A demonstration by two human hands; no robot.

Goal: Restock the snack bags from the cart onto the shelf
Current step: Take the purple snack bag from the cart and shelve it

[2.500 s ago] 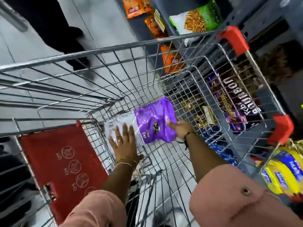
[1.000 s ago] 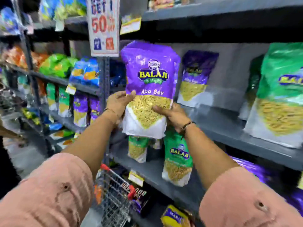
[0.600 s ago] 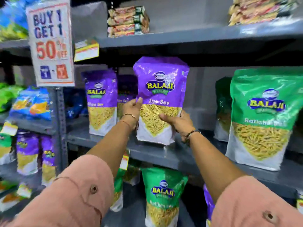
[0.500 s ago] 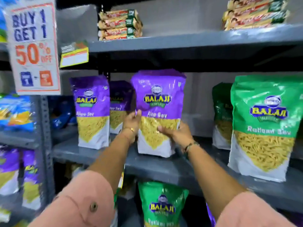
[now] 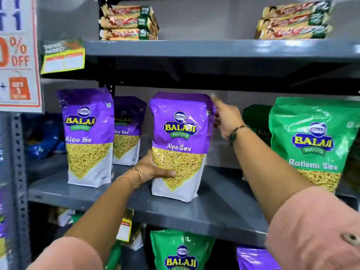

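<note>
A purple Balaji Aloo Sev bag [image 5: 181, 133] stands upright on the grey middle shelf [image 5: 214, 207], its base on the board. My left hand [image 5: 153, 170] grips its lower left side, thumb across the front. My right hand [image 5: 226, 119] lies against the bag's upper right edge with fingers spread and the index finger pointing up. Two more purple Aloo Sev bags stand to the left, one at the front [image 5: 87, 133] and one further back [image 5: 126, 129]. The cart is out of view.
A green Ratlami Sev bag [image 5: 311, 143] stands right of my right arm, with a darker one behind it. Stacked flat packets [image 5: 126, 22] lie on the shelf above. A discount sign [image 5: 17, 55] hangs at left. Green and purple bags [image 5: 181, 250] fill the shelf below.
The bag was lifted from the cart to the shelf and now rests on the board. My right hand has moved from the bag's bottom to its upper right edge.
</note>
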